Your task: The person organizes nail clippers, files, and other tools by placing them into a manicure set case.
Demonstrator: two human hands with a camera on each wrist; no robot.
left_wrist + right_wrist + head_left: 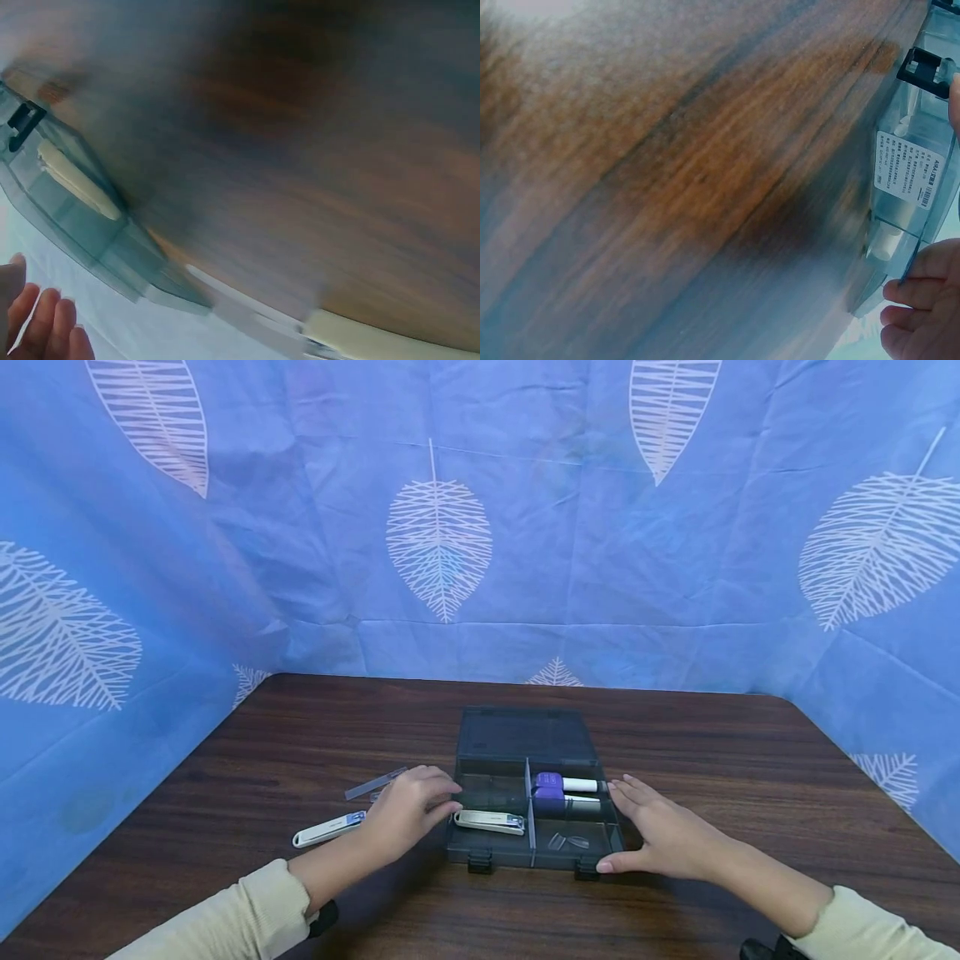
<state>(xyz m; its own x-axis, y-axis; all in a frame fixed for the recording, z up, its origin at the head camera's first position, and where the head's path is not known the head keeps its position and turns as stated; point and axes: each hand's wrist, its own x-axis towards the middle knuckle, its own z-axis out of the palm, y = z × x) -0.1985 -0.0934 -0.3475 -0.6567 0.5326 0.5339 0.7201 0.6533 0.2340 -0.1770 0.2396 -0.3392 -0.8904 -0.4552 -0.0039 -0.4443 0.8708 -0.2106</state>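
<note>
A dark translucent divided box lies on the table with its lid folded back. One nail clipper sits in its left half; two purple nail polish bottles with white caps and small clear pieces lie in its right half. My left hand is beside the box's left wall, fingers loosely bent, with nothing in it. At the box's right side rests my right hand, its thumb by the front latch and its fingers along the wall.
Left of the box, a second nail clipper lies on the brown wooden table. A clear strip lies behind it, partly hidden by the left hand. Blue cloth with white leaf prints hangs around the table.
</note>
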